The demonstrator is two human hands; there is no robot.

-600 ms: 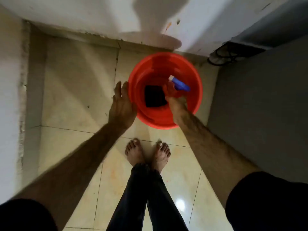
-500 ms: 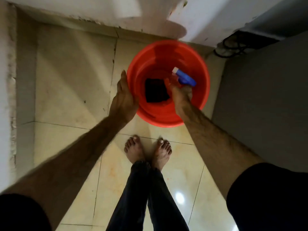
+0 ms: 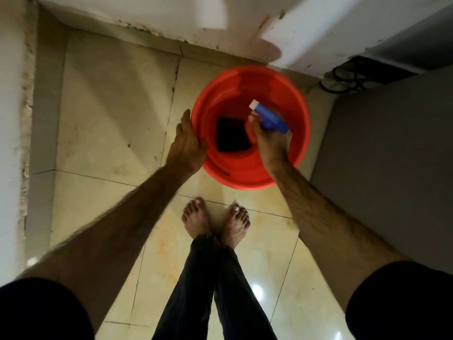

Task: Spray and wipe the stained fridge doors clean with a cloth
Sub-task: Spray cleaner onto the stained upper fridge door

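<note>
Right hand point(image 3: 270, 141) grips the blue spray bottle point(image 3: 269, 117) inside the round red plastic bucket point(image 3: 289, 94), center frame; left hand point(image 3: 187, 143), fingers straight, presses its rim.

Since the earlier pictures the right hand point(image 3: 272, 141) has drawn the blue spray bottle point(image 3: 269, 117) up from deep inside the red bucket point(image 3: 245, 175) toward its right rim. The left hand point(image 3: 187, 143) has closed in flat against the bucket's left rim.
</note>
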